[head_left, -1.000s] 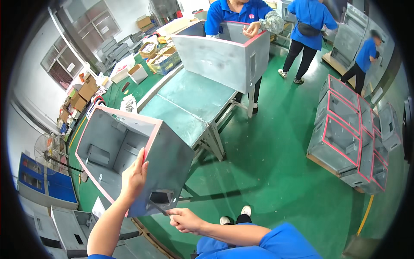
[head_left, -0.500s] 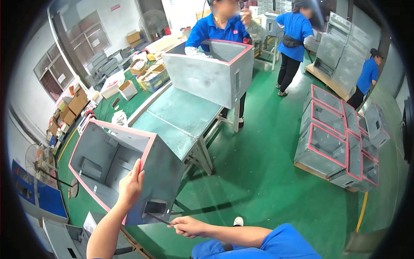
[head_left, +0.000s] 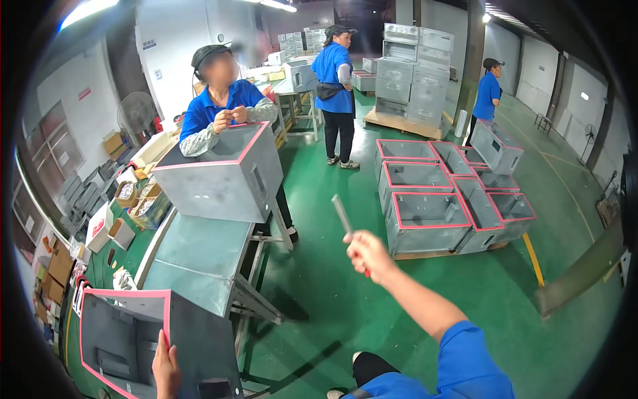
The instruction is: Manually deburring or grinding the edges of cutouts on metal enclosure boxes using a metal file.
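Observation:
Raised over the floor in front of me, my right hand (head_left: 369,256) is closed round the red handle of a flat metal file (head_left: 342,214). The file's grey blade points up and away, touching nothing. At the lower left, my left hand (head_left: 166,369) grips the pink-edged rim of a grey metal box (head_left: 206,332). This box is tilted, its open side facing left, and a rectangular cutout shows low on its near wall. Part of the box runs out of the picture at the bottom.
A green-topped workbench (head_left: 193,256) bears another pink-rimmed grey box (head_left: 219,183), with a co-worker (head_left: 222,100) leaning over it. Several similar boxes (head_left: 428,219) sit on a pallet at the right. Two more people in blue stand farther back, near stacked metal cabinets (head_left: 412,73).
My right hand has lifted the file out of the box's cutout and swung it up to the right. The view has turned up and right. My left hand stays on the rim.

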### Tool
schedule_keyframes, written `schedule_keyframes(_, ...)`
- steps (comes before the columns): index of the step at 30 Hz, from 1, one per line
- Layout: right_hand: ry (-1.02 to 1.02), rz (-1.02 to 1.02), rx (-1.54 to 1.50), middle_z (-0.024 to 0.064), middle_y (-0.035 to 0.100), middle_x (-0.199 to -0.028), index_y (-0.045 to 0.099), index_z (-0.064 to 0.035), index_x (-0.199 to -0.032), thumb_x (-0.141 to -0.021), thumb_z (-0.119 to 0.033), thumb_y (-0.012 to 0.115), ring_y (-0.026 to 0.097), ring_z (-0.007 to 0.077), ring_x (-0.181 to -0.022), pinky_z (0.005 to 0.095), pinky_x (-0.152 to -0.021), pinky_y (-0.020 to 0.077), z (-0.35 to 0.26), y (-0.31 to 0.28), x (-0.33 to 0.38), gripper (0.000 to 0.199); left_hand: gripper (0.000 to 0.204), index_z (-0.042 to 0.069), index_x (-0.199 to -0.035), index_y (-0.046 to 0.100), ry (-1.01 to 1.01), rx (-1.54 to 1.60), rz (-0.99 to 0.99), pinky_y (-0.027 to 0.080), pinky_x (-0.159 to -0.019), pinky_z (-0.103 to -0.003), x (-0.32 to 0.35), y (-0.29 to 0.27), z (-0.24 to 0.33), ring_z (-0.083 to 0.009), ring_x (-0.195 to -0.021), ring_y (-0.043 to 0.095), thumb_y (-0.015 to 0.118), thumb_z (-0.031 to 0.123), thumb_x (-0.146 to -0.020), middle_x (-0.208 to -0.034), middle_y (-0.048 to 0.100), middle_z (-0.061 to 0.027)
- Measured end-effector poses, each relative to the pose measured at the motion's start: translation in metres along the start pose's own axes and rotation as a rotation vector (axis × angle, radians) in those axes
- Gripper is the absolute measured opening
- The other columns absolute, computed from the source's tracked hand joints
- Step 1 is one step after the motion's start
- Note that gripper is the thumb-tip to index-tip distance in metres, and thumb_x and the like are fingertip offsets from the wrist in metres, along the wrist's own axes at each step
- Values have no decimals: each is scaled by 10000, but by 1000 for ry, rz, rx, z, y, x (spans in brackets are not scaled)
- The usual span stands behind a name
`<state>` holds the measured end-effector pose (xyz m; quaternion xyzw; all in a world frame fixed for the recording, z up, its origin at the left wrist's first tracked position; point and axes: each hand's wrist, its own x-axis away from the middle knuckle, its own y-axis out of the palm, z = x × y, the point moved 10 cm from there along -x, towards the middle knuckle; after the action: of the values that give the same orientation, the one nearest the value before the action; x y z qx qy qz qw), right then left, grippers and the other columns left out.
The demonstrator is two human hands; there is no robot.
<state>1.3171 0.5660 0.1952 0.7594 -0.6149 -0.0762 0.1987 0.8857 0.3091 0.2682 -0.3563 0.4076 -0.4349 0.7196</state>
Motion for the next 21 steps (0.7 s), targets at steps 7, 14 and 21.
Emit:
schedule_keyframes(7,-419,229,-73,-16,405,-581,496,-61,-1004,-886,-166,411,285,25,-370,170,-313,213,-153,-107,-98,179,428,105,-1208,445,-158,-343,-59,375,-890,-383,-30,-3,28,-337,-1049,469,547,231,-811,-1158,468,-211)
schedule_keyframes(14,-65,140,-166,3,431,-545,484,-76,-771,-797,-137,462,369,92,-389,244,-290,229,-9,-131,-190,70,435,87,-1207,437,316,-193,-45,382,-879,-381,-157,165,186,-329,-1052,475,530,245,-813,-1152,462,-230)
schedule_keyframes(21,528,-258,60,20,464,-470,592,-105,-687,-704,-330,648,498,163,-437,323,-469,419,276,-176,-114,232,417,42,-1183,447,768,90,-780,404,-847,-393,-130,488,337,-347,-1016,494,499,234,-816,-1100,495,-233)
